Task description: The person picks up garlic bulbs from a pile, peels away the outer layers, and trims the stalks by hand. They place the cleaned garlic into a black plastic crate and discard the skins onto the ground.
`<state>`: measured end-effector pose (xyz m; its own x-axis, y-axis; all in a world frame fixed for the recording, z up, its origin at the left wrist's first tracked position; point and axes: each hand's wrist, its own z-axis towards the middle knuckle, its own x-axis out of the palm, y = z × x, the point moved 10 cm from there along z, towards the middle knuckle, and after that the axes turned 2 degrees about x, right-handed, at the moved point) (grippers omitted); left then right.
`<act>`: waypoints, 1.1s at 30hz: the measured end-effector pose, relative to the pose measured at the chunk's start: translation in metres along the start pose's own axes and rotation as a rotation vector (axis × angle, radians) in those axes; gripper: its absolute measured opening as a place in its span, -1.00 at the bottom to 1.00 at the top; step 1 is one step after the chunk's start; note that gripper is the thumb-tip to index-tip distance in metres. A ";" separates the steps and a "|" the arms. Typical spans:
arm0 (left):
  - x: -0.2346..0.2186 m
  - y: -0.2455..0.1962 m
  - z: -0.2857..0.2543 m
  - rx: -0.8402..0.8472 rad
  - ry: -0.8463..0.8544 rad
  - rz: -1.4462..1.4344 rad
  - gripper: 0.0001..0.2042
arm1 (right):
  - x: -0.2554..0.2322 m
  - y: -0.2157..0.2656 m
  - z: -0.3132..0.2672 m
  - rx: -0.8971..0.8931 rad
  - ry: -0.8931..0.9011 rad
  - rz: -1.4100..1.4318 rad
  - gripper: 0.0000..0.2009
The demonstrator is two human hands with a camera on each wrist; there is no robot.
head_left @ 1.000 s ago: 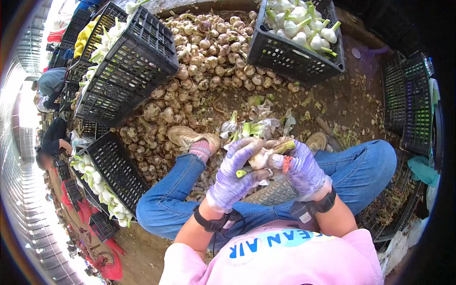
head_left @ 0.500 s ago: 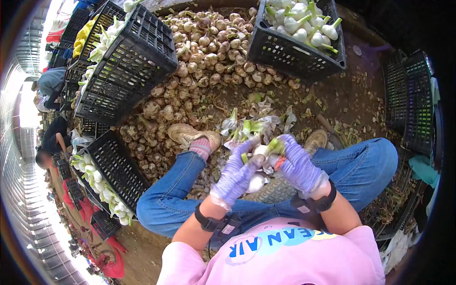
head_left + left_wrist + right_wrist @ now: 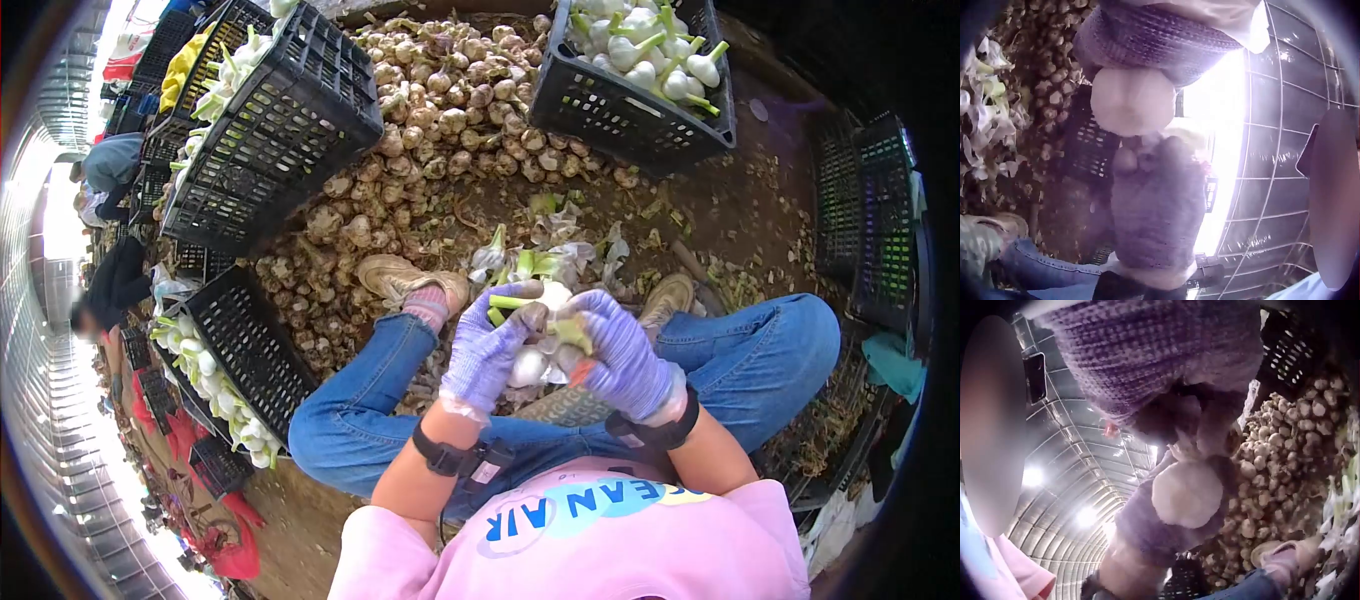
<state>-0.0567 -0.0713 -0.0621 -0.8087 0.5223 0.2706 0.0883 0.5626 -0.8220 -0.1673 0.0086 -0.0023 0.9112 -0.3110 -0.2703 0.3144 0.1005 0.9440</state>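
Both hands wear purple knit gloves and meet above the lap. The left hand [image 3: 483, 352] grips peeled garlic with green stems [image 3: 512, 302]; one white bulb [image 3: 528, 367] hangs below its fingers, another [image 3: 554, 295] shows above. Against it, the right hand [image 3: 628, 362] pinches a garlic piece with a yellow-green stem [image 3: 573, 332]; an orange-red band wraps one finger. The left wrist view has a white bulb [image 3: 1132, 101] under the left hand [image 3: 1157, 40], facing the right hand [image 3: 1159, 212]. In the right wrist view, a bulb [image 3: 1187, 494] lies between right hand [image 3: 1160, 356] and left hand [image 3: 1147, 519].
Unpeeled garlic [image 3: 450, 120] is heaped on the ground ahead. Black crates stand at the upper left [image 3: 270, 140], upper right [image 3: 630, 115], lower left [image 3: 245, 335] and far right [image 3: 880, 210]. Peelings and stems [image 3: 540, 262] lie between the shoes. People sit at far left.
The hands have shifted slightly left and turned about the garlic. Green stems now point left from the left hand, and a white bulb has come into sight above its fingers.
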 end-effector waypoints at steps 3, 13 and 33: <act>-0.004 -0.005 0.002 0.046 -0.040 0.011 -0.76 | 0.010 -0.037 -0.013 0.521 -0.072 0.794 -0.80; -0.013 -0.029 -0.011 0.212 -0.005 -0.181 -0.76 | -0.063 -0.044 -0.004 0.373 -0.490 1.005 -0.70; 0.032 -0.063 -0.029 0.537 0.097 0.616 -0.75 | 0.002 -0.020 -0.015 0.715 -0.095 0.578 -0.78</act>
<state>-0.0714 -0.0716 0.0125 -0.6503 0.7039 -0.2858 0.1898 -0.2137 -0.9583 -0.1680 0.0202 -0.0247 0.8395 -0.4738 0.2660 -0.4504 -0.3330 0.8284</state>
